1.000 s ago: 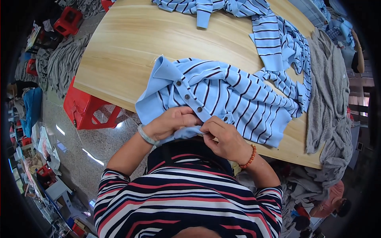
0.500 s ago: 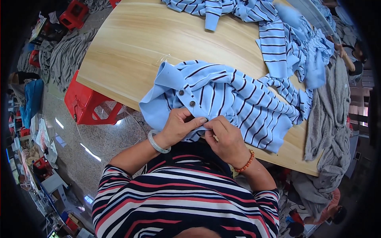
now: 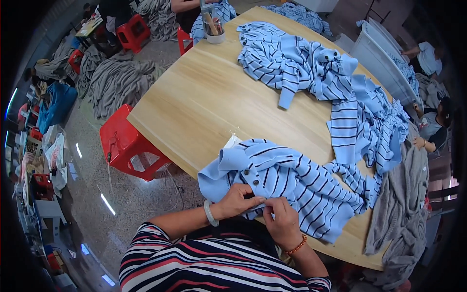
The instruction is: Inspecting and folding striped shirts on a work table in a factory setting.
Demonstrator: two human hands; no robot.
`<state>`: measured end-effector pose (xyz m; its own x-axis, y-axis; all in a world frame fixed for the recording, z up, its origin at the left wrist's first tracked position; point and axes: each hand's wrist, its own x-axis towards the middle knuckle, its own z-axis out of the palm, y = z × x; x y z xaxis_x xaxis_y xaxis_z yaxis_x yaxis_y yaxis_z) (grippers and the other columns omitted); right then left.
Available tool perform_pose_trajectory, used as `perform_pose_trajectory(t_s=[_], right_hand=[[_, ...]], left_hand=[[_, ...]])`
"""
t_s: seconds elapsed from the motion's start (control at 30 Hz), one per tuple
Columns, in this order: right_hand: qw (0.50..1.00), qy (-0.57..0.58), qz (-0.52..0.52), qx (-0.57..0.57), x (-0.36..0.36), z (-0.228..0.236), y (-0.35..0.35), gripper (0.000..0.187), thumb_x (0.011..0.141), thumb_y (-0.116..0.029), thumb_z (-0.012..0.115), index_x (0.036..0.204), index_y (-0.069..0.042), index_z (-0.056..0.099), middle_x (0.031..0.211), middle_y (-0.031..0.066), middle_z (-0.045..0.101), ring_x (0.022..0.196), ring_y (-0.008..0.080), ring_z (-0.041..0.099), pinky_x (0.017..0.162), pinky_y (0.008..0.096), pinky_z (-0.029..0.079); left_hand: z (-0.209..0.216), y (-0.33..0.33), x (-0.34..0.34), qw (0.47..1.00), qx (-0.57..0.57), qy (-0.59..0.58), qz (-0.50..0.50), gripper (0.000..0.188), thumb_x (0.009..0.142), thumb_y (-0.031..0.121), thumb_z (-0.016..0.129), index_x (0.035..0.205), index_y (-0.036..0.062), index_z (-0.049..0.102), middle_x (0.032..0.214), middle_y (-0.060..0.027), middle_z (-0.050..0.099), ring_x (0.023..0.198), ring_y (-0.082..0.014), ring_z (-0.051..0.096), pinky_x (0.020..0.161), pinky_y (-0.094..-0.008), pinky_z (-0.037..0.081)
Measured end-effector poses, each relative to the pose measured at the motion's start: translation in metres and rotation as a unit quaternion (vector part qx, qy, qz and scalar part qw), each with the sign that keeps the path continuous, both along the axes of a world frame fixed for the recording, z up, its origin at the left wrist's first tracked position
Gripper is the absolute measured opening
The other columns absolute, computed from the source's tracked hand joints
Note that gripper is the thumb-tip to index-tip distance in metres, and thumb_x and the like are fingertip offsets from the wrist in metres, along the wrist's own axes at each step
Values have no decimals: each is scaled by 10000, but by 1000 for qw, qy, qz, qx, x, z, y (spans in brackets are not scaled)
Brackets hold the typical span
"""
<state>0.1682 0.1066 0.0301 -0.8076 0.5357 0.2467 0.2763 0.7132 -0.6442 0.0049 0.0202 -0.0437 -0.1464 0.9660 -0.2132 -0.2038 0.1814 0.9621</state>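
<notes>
A light-blue knit shirt with dark and white stripes (image 3: 296, 177) lies at the table's near edge. Its plain blue collar points left, and two dark buttons (image 3: 251, 177) show on the placket. My left hand (image 3: 236, 201), with a pale bangle at the wrist, pinches the placket between thumb and fingers below the buttons. Close beside it, my right hand (image 3: 282, 219), wearing an orange bead bracelet, pinches the same edge of the shirt. The fingertips of both hands nearly meet. Whatever lies between them is too small to make out.
More striped blue shirts (image 3: 311, 63) are heaped along the wooden table's (image 3: 204, 97) far and right sides. Grey knitwear (image 3: 396, 194) hangs over the right edge. A jar of tools (image 3: 213, 24) stands at the far corner. Left are a red stool (image 3: 126, 141) and grey piles (image 3: 119, 85); people work around.
The view has tilted up, so the table's far side, the jar and the white bin now show. Both hands keep their pinch on the shirt placket, with little change in pose.
</notes>
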Motion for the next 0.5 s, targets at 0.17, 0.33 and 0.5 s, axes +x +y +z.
perform_pose_trajectory(t_s=[0.17, 0.33, 0.5], right_hand=[[999, 9, -13, 35, 1, 1, -1, 285, 763, 19, 676, 1036, -15, 603, 834, 137, 596, 688, 304, 624, 572, 361, 503], [999, -20, 5, 35, 4, 0, 1, 300, 765, 13, 676, 1055, -1, 600, 871, 153, 591, 694, 321, 622, 587, 373, 512], [999, -38, 17, 17, 7, -5, 8, 289, 786, -23, 669, 1063, 1, 591, 880, 143, 578, 703, 316, 614, 598, 378, 509]], left_hand=[[0, 3, 0, 999, -4, 41, -8, 163, 896, 135, 687, 992, 5, 712, 868, 12, 694, 786, -22, 560, 666, -210, 471], [15, 7, -8, 996, -35, 59, -57, 188, 892, 173, 690, 952, -5, 694, 826, 2, 682, 729, -33, 542, 611, -227, 439], [29, 2, -11, 957, 82, 255, -114, 392, 781, 287, 757, 1034, 23, 615, 877, -155, 594, 812, -299, 568, 733, -361, 451]])
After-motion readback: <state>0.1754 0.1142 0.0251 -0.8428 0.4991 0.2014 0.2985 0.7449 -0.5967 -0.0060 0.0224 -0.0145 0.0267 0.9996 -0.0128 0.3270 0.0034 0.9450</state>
